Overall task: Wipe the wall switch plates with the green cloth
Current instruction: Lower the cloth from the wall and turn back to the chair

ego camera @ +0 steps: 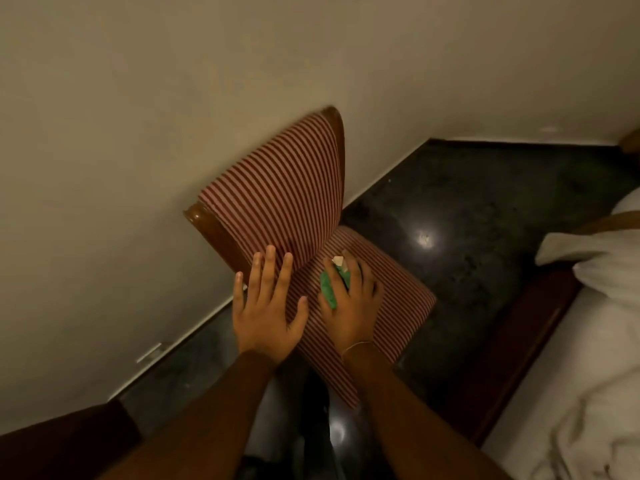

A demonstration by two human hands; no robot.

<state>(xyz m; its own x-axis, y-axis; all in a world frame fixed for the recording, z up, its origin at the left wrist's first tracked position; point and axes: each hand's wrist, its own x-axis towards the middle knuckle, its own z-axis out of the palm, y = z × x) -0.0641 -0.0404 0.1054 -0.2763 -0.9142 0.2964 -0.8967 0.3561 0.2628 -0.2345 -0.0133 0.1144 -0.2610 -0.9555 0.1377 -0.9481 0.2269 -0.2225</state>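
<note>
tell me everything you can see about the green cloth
The green cloth is bunched small in the right hand, only a crumpled green strip showing between the fingers. It looks like soft fabric. A pale tag or corner pokes out near the fingertips. Hand and cloth are over the striped chair seat; whether the cloth touches the seat cannot be told. The left hand does not touch it.

Woven cloth, polished wood, glossy stone.
The red-and-cream striped fabric chair [287, 202] has a glossy brown wooden frame [211, 226]; the dark speckled stone floor [485, 216] gleams; the plain beige wall [138, 133] looks matt; the crumpled green cloth [328, 289] looks soft; white bedding [588, 393] lies rumpled.
</note>
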